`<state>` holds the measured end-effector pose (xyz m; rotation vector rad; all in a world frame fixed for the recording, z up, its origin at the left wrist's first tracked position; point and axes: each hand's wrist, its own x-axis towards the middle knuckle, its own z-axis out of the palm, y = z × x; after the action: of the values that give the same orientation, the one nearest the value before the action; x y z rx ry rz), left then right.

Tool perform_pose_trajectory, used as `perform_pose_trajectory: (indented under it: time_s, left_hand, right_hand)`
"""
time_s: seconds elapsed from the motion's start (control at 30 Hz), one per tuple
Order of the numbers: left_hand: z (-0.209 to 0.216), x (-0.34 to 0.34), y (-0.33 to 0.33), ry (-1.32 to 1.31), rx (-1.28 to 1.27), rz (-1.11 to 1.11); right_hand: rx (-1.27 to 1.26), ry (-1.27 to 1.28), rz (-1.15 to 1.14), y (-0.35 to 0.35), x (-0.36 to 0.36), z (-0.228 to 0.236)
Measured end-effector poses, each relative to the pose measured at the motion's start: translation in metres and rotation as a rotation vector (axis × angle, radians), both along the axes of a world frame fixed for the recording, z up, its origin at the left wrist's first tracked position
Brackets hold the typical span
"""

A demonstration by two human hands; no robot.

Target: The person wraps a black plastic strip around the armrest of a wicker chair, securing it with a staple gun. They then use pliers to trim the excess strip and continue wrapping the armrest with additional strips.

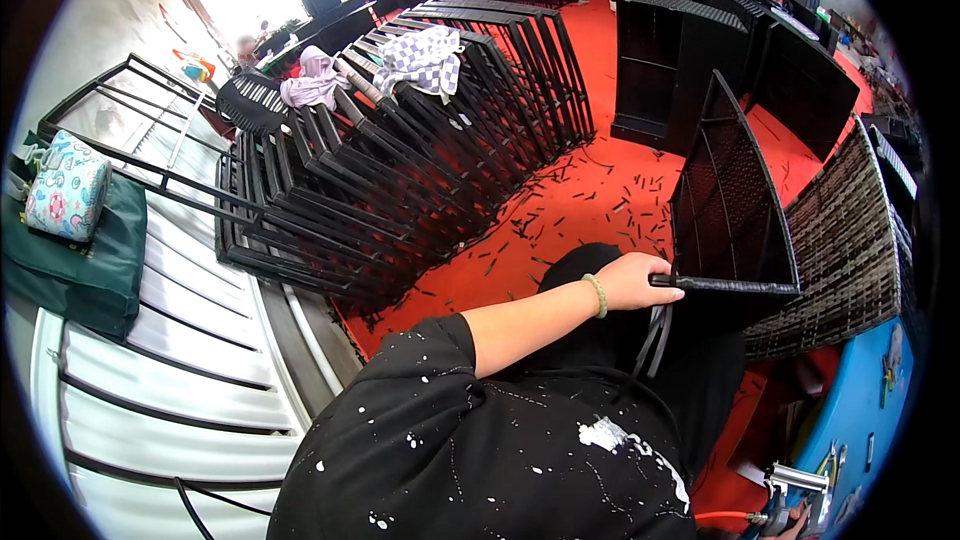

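My left hand (637, 281), with a bead bracelet at the wrist, is closed on the near corner of a black woven panel (725, 200). The panel has a dark frame and stands tilted in front of my knees. Loose grey strips (655, 340) hang down just below that hand. At the lower right edge, part of my right hand (795, 522) is wrapped round a silver air tool (797, 478) with an orange hose (722, 515). Most of that hand is cut off by the picture's edge.
A blue work surface (850, 405) with small tools lies to my right, beside a grey-brown woven panel (840, 250). Many stacked black metal frames (430, 140) fill the left, with cloths on top. Black strip scraps litter the red floor (560, 210). White slats (160, 370) lie left.
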<state>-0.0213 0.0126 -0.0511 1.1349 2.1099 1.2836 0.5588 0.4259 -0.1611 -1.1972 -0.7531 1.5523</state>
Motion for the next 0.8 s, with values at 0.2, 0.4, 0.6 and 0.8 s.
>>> perform_pose_trajectory:
  time_s: [0.2, 0.4, 0.6, 0.8]
  left_hand:
    - [-0.012, 0.007, -0.001, 0.149, 0.051, 0.038]
    - [-0.003, 0.015, 0.007, 0.225, 0.081, 0.098]
    - [-0.003, 0.02, -0.005, 0.134, 0.137, 0.187]
    - [-0.016, 0.02, 0.012, 0.173, 0.229, 0.16]
  right_hand:
    - [0.046, -0.103, -0.219, 0.037, 0.034, -0.034]
    - [-0.146, 0.151, -0.087, 0.112, 0.081, -0.044]
    - [-0.185, 0.008, -0.074, 0.117, 0.084, -0.06]
    - [-0.072, -1.068, -0.022, 0.111, 0.162, -0.039]
